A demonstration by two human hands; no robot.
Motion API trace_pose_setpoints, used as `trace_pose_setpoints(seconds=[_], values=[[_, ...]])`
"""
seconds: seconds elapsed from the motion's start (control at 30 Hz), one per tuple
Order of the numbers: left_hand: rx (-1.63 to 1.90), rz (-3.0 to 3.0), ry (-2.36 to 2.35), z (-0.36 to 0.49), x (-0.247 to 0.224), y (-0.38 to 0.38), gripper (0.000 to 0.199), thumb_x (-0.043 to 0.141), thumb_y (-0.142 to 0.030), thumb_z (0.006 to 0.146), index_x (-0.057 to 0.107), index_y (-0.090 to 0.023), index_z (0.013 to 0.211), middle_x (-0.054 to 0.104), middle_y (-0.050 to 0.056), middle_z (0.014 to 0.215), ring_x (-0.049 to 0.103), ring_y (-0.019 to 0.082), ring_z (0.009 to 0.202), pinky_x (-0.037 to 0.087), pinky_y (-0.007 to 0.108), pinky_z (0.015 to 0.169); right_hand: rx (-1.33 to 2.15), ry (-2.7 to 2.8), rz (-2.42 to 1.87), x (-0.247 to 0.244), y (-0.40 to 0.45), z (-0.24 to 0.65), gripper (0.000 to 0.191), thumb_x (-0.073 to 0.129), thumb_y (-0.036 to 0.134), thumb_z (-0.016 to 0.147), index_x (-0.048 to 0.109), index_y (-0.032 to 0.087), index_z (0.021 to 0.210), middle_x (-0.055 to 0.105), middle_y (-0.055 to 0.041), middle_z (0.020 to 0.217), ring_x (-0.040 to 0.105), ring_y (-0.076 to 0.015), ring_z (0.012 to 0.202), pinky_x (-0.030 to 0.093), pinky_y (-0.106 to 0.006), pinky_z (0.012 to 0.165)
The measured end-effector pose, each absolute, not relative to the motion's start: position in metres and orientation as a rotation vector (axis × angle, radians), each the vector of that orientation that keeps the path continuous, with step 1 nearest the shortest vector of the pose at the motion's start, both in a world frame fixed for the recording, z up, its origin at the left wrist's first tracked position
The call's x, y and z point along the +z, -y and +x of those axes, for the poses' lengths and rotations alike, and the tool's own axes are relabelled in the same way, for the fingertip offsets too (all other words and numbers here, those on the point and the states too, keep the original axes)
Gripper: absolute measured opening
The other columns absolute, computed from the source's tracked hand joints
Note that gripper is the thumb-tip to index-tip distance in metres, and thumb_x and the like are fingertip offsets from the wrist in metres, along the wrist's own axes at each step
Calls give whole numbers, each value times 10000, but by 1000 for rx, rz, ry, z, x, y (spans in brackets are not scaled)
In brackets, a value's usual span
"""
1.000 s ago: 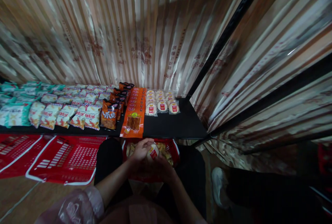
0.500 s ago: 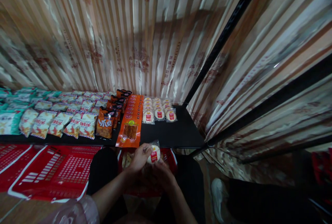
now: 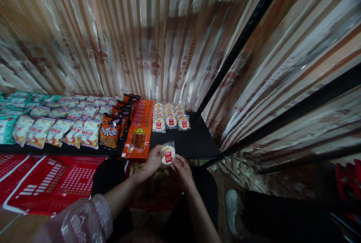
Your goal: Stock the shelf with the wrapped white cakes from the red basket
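Observation:
A round white packaged snack with a red label (image 3: 168,154) is held at the front edge of the black shelf (image 3: 180,143). My left hand (image 3: 153,161) grips its left side between thumb and fingers. My right hand (image 3: 182,171) pinches its lower right edge. Behind it, rows of the same round snacks (image 3: 170,121) lie on the shelf. A long orange packet (image 3: 138,130) is flat to their left. Below my hands is a red basket with packages in it, mostly shadowed.
Orange-black bags (image 3: 109,132), white snack bags (image 3: 60,132) and green bags (image 3: 7,128) fill the shelf's left side. A red basket (image 3: 67,179) stands below. A black post (image 3: 239,44) rises at the right. Another person's shoe (image 3: 232,209) is on the floor.
Both hands have lifted the round snack slightly up towards the shelf edge. My right fingers now show more clearly at its right side. The view has shifted a little.

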State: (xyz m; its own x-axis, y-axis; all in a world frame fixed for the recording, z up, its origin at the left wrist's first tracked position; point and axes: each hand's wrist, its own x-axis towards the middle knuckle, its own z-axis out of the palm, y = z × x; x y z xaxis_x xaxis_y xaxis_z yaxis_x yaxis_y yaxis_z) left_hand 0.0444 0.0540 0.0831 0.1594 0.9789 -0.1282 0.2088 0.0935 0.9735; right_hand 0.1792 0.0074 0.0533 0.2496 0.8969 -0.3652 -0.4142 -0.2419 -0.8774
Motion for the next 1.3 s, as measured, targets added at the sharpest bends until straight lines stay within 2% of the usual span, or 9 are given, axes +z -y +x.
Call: trace_pose_setpoints(seconds=[0.13,0.3,0.47,0.6,0.73,1.0,1.17,1.3], values=[[864,1303,-1245,48,84,-61,138,483,-162,814,586,-138,904,668,38,862,610,127,755,485,215,677,1218,621,-1353,56,-19,190,549,770,380,523,625,192,1019,704,-10,787,659,-175,721,525,-319,731],[813,1362,-1330,55,82,-68,167,495,-201,828,602,-155,948,684,31,906,622,132,794,487,221,710,1197,803,-1434,60,-31,200,460,718,440,573,686,165,940,721,-57,869,661,-201,789,518,-318,753],[696,1511,-1535,60,86,-75,221,531,-269,831,607,-205,1028,694,16,967,633,140,866,470,232,776,1124,841,-1481,60,-44,208,411,725,443,536,706,167,840,728,-61,805,664,-215,748,524,-325,718],[572,1584,-1634,64,98,-81,231,535,-288,835,604,-187,1030,698,32,928,637,141,841,455,225,756,1122,820,-1470,55,-54,215,390,720,433,534,698,163,814,722,-55,752,657,-204,705,525,-315,684],[571,1599,-1671,72,104,-87,223,520,-219,832,588,-151,1034,681,50,926,626,134,805,455,223,734,1046,832,-1500,50,-66,223,381,712,431,526,697,157,790,717,-54,734,647,-194,678,521,-308,671],[707,1580,-1715,90,98,-97,357,494,-71,788,531,-86,1143,619,106,1030,608,131,876,454,240,857,890,938,-1661,45,-88,235,442,618,494,589,689,147,854,718,-84,793,659,-207,731,517,-300,692],[704,1648,-1675,97,94,-101,334,449,-49,791,556,-105,1102,635,91,1019,590,155,967,445,249,887,819,977,-1749,47,-100,239,404,597,463,621,681,155,870,718,-85,799,663,-204,722,511,-295,693],[677,1712,-1671,100,93,-105,338,444,-56,797,571,-116,1105,625,103,1083,582,167,1015,435,265,927,776,1002,-1779,52,-112,238,370,577,439,641,675,158,861,718,-83,788,660,-204,719,508,-290,680]])
